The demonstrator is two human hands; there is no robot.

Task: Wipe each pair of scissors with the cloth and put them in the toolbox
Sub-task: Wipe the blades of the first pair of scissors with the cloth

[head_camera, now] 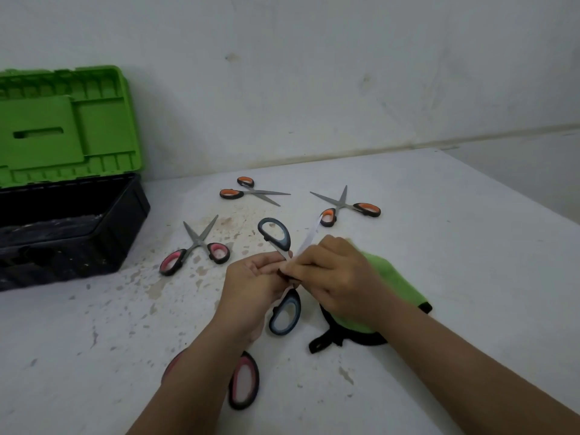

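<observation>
Both hands hold a pair of blue-handled scissors (pixel 284 315) above the table, its handles spread wide. My left hand (pixel 251 281) grips it near the pivot. My right hand (pixel 332 271) pinches it at the pivot too, with one blade sticking up past the fingers. The green cloth (pixel 395 284) with a black edge lies on the table under my right wrist. The toolbox (pixel 72 233), black with a green lid (pixel 62 127) standing open, sits at the far left. Its inside is mostly hidden.
Two orange-handled scissors (pixel 251 191) (pixel 348 207) lie open at the back of the white table (pixel 439 246). A pink-handled pair (pixel 196 246) lies near the toolbox. Another pink-handled pair (pixel 243 381) lies partly under my left forearm. A wall stands behind.
</observation>
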